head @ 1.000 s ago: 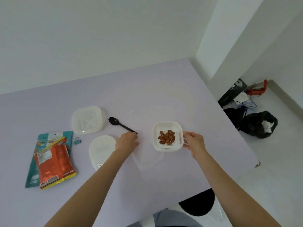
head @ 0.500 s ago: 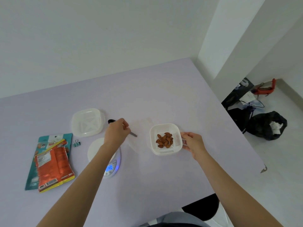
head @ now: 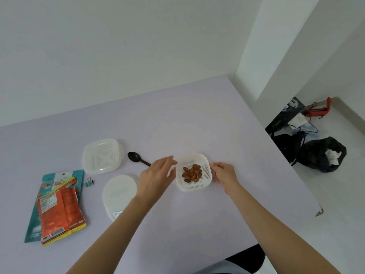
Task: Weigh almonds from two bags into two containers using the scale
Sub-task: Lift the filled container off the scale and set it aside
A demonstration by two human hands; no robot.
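Right hand [head: 224, 175] grips the almond container [head: 194, 187] by its side; left hand [head: 158, 176], fingers straight, hovers just beside its rim. Orange bag [head: 61, 210] lettering: too blurred to read.

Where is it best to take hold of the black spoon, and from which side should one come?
Probably the slim handle, from above. The black spoon lies flat on the table, its bowl toward the far left, its handle end hidden behind the left hand, so a pinch across the handle's sides suits it.
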